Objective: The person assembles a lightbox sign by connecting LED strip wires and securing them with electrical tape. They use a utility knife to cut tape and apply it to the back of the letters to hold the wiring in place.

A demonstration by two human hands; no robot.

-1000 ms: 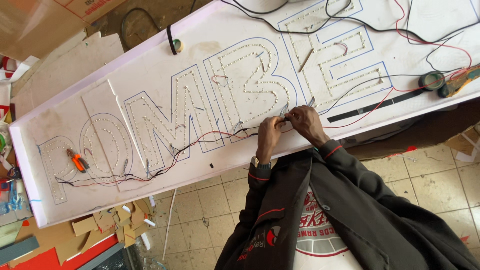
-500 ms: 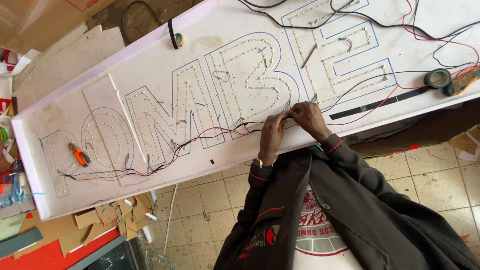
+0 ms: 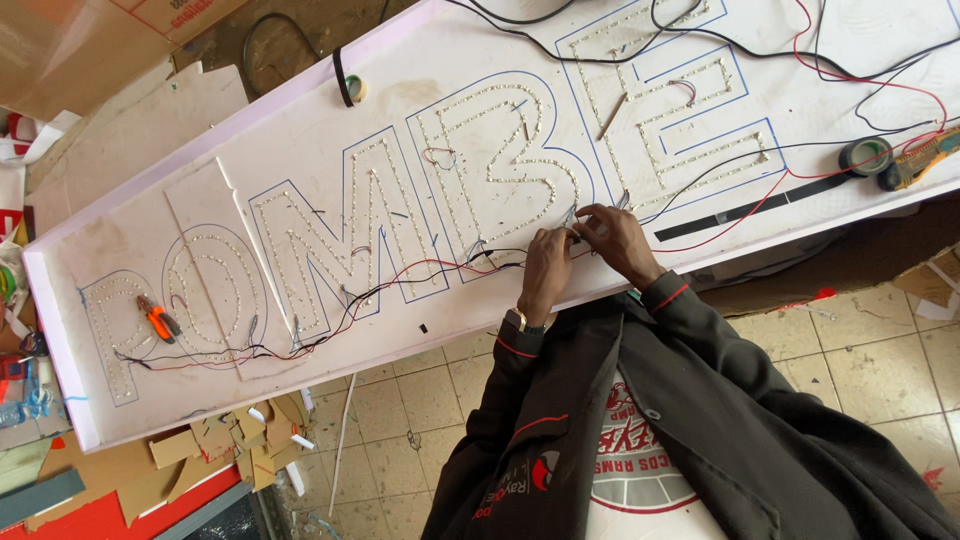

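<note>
Mostly there: 6 letters on the white sign board (image 3: 300, 150) already dotted with LEDs, left hand (image 3: 548, 268) and right hand (image 3: 615, 240) pinching together on the wires (image 3: 575, 225), wiring unfinished.

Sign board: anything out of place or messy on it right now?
Slightly: orange pliers lie on the sign board's far-left letter, and red and black wires trail loosely across the letters toward both hands.

Both hands meet at the near edge of a white sign board (image 3: 300, 150). Red and black wires (image 3: 400, 275) trail left of the left hand (image 3: 548, 262). Beyond the right hand (image 3: 615, 235), black tape strips (image 3: 740, 210) and tape rolls (image 3: 865, 155) lie. Bare board stays open above the fingers.
</note>
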